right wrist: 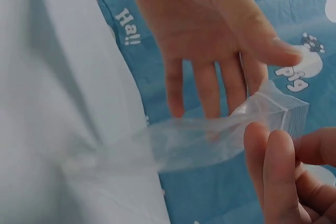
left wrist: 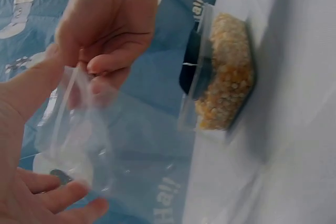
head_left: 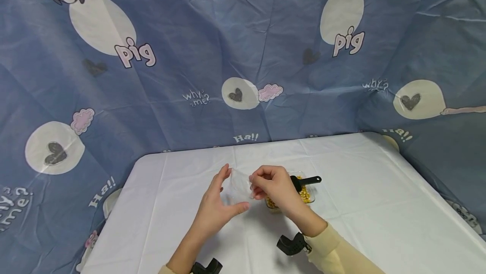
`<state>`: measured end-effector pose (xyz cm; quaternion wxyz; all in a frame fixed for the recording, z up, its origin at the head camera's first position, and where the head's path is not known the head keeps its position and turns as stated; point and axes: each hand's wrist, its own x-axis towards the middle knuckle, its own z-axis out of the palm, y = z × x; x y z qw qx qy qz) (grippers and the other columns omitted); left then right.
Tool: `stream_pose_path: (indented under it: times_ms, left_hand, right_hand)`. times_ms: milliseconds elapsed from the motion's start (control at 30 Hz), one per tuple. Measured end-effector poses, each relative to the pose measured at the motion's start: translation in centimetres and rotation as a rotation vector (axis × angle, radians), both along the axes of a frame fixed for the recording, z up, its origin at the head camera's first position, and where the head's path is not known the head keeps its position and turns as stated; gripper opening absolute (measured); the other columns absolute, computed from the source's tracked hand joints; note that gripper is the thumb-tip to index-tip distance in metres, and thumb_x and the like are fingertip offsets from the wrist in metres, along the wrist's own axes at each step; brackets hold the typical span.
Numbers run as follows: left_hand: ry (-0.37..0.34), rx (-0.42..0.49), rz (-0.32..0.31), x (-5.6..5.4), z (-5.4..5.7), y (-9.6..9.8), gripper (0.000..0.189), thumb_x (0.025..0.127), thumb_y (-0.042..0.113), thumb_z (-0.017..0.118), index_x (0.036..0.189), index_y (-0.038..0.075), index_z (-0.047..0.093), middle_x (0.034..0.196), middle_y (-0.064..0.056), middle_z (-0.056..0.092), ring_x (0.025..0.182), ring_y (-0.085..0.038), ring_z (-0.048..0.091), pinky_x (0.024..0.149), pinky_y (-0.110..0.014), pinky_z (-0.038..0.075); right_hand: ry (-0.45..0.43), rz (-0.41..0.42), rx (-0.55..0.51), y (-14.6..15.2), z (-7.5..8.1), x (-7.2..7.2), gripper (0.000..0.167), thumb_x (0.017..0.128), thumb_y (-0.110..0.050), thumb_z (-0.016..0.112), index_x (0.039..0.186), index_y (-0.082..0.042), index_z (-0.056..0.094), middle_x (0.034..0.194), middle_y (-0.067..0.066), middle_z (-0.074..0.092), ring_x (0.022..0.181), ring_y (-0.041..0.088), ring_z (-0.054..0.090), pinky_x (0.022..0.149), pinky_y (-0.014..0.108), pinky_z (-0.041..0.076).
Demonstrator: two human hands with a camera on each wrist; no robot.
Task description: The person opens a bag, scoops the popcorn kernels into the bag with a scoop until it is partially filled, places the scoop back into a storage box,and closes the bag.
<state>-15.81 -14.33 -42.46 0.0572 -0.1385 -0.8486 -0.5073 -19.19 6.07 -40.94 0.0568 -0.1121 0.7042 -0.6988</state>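
Note:
A clear zip-top plastic bag (head_left: 240, 184) hangs between both hands above the table, its zip edge uppermost in the left wrist view. My right hand (head_left: 274, 184) pinches the bag near one end of its mouth between thumb and fingers; these fingers (right wrist: 278, 156) show close up in the right wrist view. My left hand (head_left: 215, 207) is spread at the bag's other side, thumb apart from the fairly straight fingers. In the right wrist view, the left fingers (right wrist: 207, 85) lie behind the clear plastic; whether they touch it, I cannot tell.
Beyond the right hand stands a clear container (head_left: 312, 194) of yellow corn kernels (head_left: 305, 195), partly hidden by that hand. A black scoop (head_left: 309, 181) lies on top, handle toward the right. A white cloth (head_left: 182, 189) covers the table, and a blue printed curtain (head_left: 212, 55) hangs behind.

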Motion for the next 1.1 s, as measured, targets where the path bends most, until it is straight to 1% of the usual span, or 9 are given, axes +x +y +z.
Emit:
stream_pose_path:
  times_ms: [100, 233, 333, 500, 600, 733, 833, 967, 1100]
  left_hand:
    - [-0.032, 0.010, 0.005, 0.0, -0.4, 0.4, 0.121, 0.066, 0.057, 0.089, 0.159, 0.037, 0.016, 0.160, 0.010, 0.029, 0.146, -0.018, 0.028, 0.111, -0.059, 0.030]
    - [-0.035, 0.015, 0.025, 0.2, -0.7, 0.9, 0.123, 0.062, 0.059, 0.091, 0.157, 0.042, 0.015, 0.160, 0.013, 0.025, 0.147, -0.020, 0.027, 0.111, -0.060, 0.029]
    - [-0.021, 0.014, 0.050, 0.3, -0.9, 1.3, 0.120, 0.062, 0.057, 0.092, 0.156, 0.041, 0.020, 0.158, 0.014, 0.029, 0.145, -0.021, 0.030, 0.110, -0.059, 0.031]
    - [0.000, 0.019, 0.087, 0.4, -0.9, 1.6, 0.111, 0.065, 0.055, 0.091, 0.153, 0.033, 0.027, 0.155, 0.009, 0.035, 0.142, -0.024, 0.035, 0.107, -0.058, 0.034]
    - [0.005, 0.016, 0.099, 0.5, -0.9, 1.7, 0.111, 0.066, 0.057, 0.090, 0.153, 0.028, 0.029, 0.155, 0.007, 0.037, 0.142, -0.023, 0.036, 0.108, -0.056, 0.034]
    - [0.011, -0.004, 0.112, 0.4, -1.1, 1.8, 0.110, 0.066, 0.059, 0.089, 0.153, 0.024, 0.032, 0.152, 0.004, 0.041, 0.135, -0.024, 0.043, 0.103, -0.054, 0.040]
    - [0.022, -0.011, 0.116, 0.3, -1.2, 1.8, 0.103, 0.067, 0.057, 0.090, 0.150, 0.026, 0.036, 0.146, 0.002, 0.047, 0.126, -0.025, 0.051, 0.095, -0.052, 0.044]
    - [0.031, -0.005, 0.110, 0.1, -1.4, 1.5, 0.091, 0.068, 0.052, 0.091, 0.143, 0.034, 0.042, 0.138, 0.006, 0.055, 0.119, -0.022, 0.055, 0.092, -0.049, 0.044]
    - [0.057, 0.008, 0.100, -0.1, -1.6, 1.3, 0.082, 0.070, 0.047, 0.091, 0.139, 0.034, 0.048, 0.134, 0.006, 0.059, 0.114, -0.021, 0.058, 0.088, -0.046, 0.046]
  right_hand:
    - [-0.021, 0.020, -0.018, -0.1, -0.1, 0.1, 0.014, 0.093, -0.008, 0.067, 0.092, 0.006, 0.070, 0.073, 0.015, 0.068, 0.057, 0.018, 0.065, 0.059, 0.034, 0.059]
    - [-0.024, 0.029, -0.016, -0.5, -0.4, 0.2, 0.014, 0.093, -0.007, 0.067, 0.092, 0.006, 0.070, 0.073, 0.015, 0.069, 0.057, 0.017, 0.066, 0.060, 0.035, 0.059]
    - [-0.024, 0.028, -0.013, -0.7, -0.5, 0.4, 0.014, 0.092, -0.007, 0.067, 0.091, 0.007, 0.070, 0.073, 0.014, 0.070, 0.057, 0.017, 0.066, 0.059, 0.034, 0.059]
    - [-0.029, 0.023, -0.008, -1.1, -0.4, 0.7, 0.014, 0.092, -0.006, 0.068, 0.092, 0.008, 0.070, 0.075, 0.015, 0.070, 0.060, 0.017, 0.067, 0.058, 0.032, 0.058]
    - [-0.026, 0.019, -0.015, -1.2, -0.3, 1.0, 0.014, 0.092, -0.006, 0.068, 0.092, 0.008, 0.070, 0.077, 0.017, 0.071, 0.060, 0.017, 0.067, 0.058, 0.032, 0.058]
    - [-0.029, 0.015, -0.023, -1.1, -0.2, 1.0, 0.014, 0.092, -0.007, 0.069, 0.092, 0.007, 0.070, 0.078, 0.018, 0.071, 0.061, 0.019, 0.068, 0.057, 0.032, 0.058]
    - [-0.043, 0.017, -0.026, -0.9, -0.2, 1.0, 0.016, 0.092, -0.008, 0.069, 0.093, 0.008, 0.069, 0.079, 0.018, 0.072, 0.066, 0.023, 0.071, 0.058, 0.035, 0.059]
    - [-0.069, 0.034, -0.049, -0.9, -0.1, 0.7, 0.019, 0.092, -0.008, 0.069, 0.094, 0.011, 0.067, 0.079, 0.020, 0.071, 0.070, 0.027, 0.072, 0.061, 0.039, 0.060]
    - [-0.078, 0.041, -0.057, -0.7, -0.1, 0.6, 0.019, 0.092, -0.008, 0.069, 0.093, 0.011, 0.067, 0.080, 0.021, 0.071, 0.070, 0.026, 0.072, 0.063, 0.040, 0.060]
